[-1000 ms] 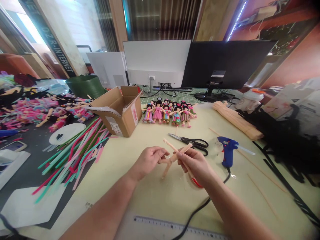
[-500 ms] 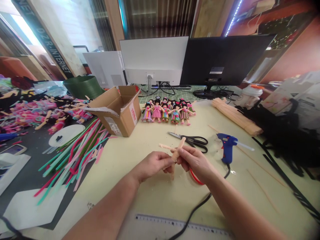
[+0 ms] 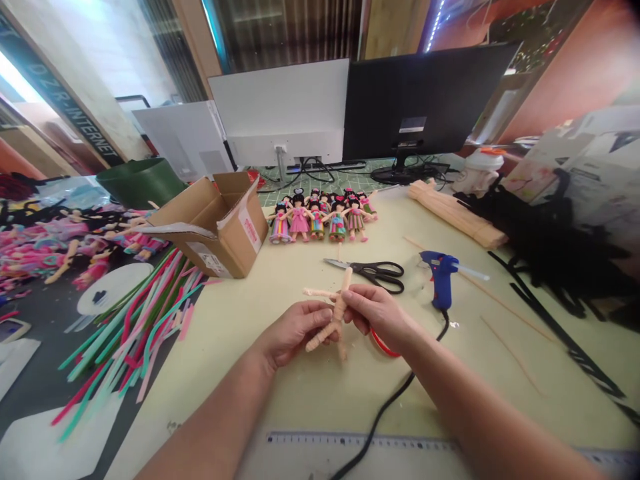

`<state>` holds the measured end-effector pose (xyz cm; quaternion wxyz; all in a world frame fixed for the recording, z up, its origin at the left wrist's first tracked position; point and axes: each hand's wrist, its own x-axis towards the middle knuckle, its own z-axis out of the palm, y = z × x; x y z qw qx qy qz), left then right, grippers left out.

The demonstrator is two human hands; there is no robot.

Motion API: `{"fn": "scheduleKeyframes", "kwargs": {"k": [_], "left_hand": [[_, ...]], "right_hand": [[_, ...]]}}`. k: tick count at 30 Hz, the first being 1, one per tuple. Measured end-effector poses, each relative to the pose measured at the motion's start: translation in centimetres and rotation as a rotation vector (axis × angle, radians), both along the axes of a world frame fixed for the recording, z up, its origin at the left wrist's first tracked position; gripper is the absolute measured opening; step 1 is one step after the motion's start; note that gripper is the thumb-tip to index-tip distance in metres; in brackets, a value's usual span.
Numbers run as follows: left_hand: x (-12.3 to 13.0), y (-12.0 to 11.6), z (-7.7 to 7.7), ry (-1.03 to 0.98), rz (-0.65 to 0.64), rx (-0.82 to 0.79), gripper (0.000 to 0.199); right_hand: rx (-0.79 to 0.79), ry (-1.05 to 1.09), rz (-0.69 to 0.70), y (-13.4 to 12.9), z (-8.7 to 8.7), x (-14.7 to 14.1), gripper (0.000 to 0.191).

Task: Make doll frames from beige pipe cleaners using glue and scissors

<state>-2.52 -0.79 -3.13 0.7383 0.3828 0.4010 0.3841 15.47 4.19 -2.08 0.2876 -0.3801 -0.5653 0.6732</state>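
Note:
Between my hands is a peach-coloured doll body (image 3: 339,312) made of wrapped pipe cleaner, with a neck stub, an arm pointing left and two legs spread downward. My left hand (image 3: 299,328) pinches it low down, near the legs. The fingers of my right hand (image 3: 373,308) close on its upper part from the right side. Black-handled scissors (image 3: 377,272) lie just beyond the hands. Partly hidden under my right hand is a red ring-shaped object (image 3: 385,345).
Finished dolls (image 3: 317,217) stand in rows behind, beside an open cardboard box (image 3: 235,227). Coloured pipe cleaners (image 3: 145,320) are heaped at left. A blue glue gun (image 3: 443,280), its black cord, and a peach bundle (image 3: 455,213) lie at right. A ruler (image 3: 350,440) lies in front.
The doll body has turned in my hands, so both legs now show, one pointing toward the lower left. The whole view has shifted slightly to the right.

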Motion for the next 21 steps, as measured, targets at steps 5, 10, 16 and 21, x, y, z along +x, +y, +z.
{"fn": "scheduleKeyframes", "kwargs": {"k": [5, 10, 16, 21], "left_hand": [[0.0, 0.0, 0.3, 0.007, 0.0, -0.026, 0.028], [0.0, 0.0, 0.5, 0.026, -0.009, -0.028, 0.028], [0.2, -0.2, 0.7, 0.048, -0.045, -0.033, 0.027], [0.6, -0.5, 0.6, 0.059, -0.063, 0.007, 0.031]], "right_hand": [[0.038, -0.005, 0.03, 0.0, 0.5, 0.1, 0.038], [0.11, -0.02, 0.039, 0.1, 1.3, 0.8, 0.05], [0.057, -0.025, 0.133, 0.4, 1.5, 1.2, 0.032], [0.012, 0.07, 0.031, 0.5, 1.3, 1.3, 0.032]]}}
